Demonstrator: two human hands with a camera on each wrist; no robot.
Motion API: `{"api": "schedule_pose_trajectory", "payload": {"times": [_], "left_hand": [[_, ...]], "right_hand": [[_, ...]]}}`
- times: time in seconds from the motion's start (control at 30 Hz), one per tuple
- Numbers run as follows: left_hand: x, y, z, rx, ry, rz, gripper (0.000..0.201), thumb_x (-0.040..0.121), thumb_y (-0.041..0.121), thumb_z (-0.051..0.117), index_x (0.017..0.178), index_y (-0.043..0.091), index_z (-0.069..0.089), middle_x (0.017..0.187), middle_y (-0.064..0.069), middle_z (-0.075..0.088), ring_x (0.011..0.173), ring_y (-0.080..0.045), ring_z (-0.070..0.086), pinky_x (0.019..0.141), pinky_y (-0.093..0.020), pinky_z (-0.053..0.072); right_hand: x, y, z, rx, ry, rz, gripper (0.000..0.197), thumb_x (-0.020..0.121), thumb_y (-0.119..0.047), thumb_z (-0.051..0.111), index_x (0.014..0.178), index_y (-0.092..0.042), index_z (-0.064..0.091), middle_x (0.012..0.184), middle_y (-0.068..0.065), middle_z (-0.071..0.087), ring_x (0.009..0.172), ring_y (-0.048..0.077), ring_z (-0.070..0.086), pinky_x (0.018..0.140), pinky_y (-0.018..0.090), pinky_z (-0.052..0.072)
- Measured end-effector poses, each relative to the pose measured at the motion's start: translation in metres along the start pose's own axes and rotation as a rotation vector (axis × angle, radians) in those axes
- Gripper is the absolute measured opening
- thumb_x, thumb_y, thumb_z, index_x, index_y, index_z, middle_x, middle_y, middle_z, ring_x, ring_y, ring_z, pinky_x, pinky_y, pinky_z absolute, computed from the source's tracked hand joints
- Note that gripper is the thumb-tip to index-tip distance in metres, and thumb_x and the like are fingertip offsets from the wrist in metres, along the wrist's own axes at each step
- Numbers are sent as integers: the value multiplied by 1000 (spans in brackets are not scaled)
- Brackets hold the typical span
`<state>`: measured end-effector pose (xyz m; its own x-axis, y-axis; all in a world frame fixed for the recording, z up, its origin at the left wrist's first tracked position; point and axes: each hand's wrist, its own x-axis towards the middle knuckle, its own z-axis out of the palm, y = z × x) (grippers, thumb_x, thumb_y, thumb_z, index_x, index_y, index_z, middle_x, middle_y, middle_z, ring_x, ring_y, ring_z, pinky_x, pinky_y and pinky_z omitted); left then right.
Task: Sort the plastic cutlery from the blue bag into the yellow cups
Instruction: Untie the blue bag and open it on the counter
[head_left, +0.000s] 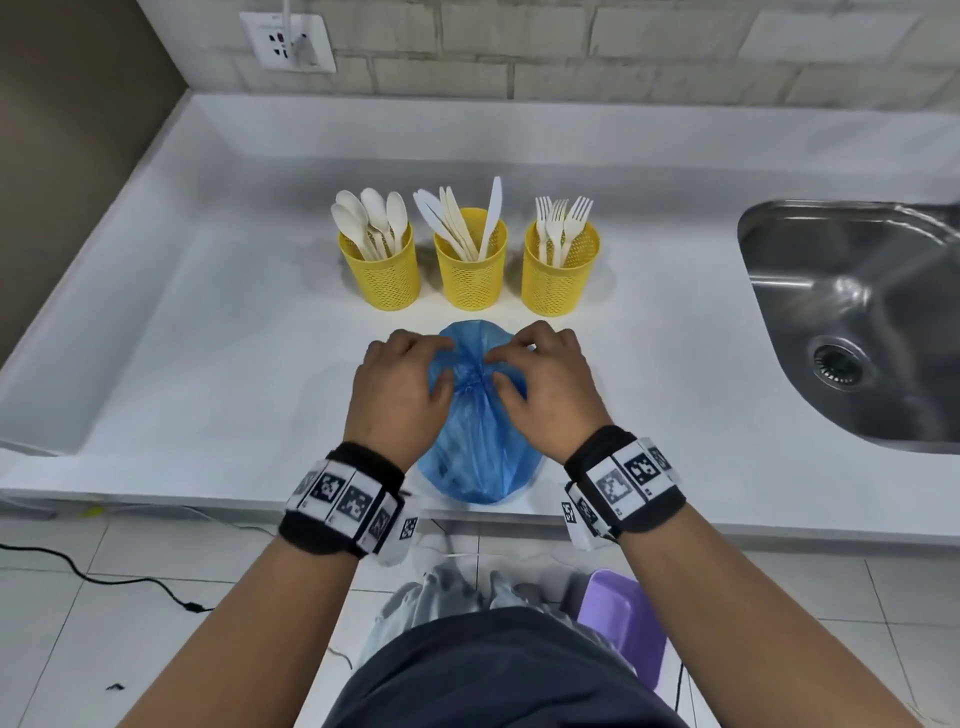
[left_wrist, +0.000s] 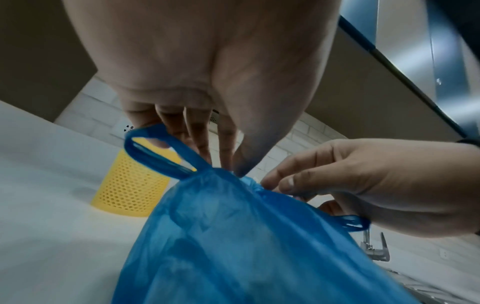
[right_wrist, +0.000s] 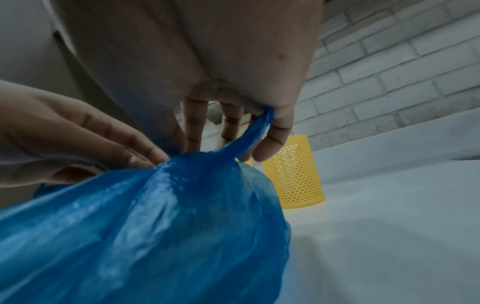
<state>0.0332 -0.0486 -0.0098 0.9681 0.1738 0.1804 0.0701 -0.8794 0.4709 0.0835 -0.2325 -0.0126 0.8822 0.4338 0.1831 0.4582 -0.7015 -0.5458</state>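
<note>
White countertop (head_left: 208, 322) bearing three yellow mesh cups (head_left: 470, 270) in a row and a tied blue bag (head_left: 478, 457).

A white counter (head_left: 208, 322) runs along a wall (head_left: 571, 57) of pale bricks. On this wall, at the upper left, sits a white socket (head_left: 287, 41) with a plug in it. At the right, a steel sink (head_left: 852, 322) is set into the counter, and its round drain (head_left: 837, 359) is visible. A metal tap (left_wrist: 375, 247) shows in the left wrist view (only partly). Below the counter is a floor (head_left: 78, 649) of light tiles. A black cable (head_left: 104, 574) lies on it at the left, and a purple tub (head_left: 626, 629) stands at the right.
</note>
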Motion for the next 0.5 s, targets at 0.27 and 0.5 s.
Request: {"api": "schedule_pose_trajectory", "payload": {"times": [0.27,0.5], "left_hand": [[26,5,-3,-2,-194,-34,21,90,18,67,106,25,78,104,6,77,98,-18,68,80,-28,50],[23,-8,-19,-174,-27,-113,11,90,18,71,94,26,78,89,14,72,73,2,61,79,-27,51]], "right_hand": [[18,-4,4,-179,-184,43,16,99,-26,56,108,-24,69,108,2,56,107,30,50,85,42,39],[13,8,-10,-151,-172,88,14,94,-7,52,92,-20,57,103,0,52,99,27,49,83,45,40]]}}
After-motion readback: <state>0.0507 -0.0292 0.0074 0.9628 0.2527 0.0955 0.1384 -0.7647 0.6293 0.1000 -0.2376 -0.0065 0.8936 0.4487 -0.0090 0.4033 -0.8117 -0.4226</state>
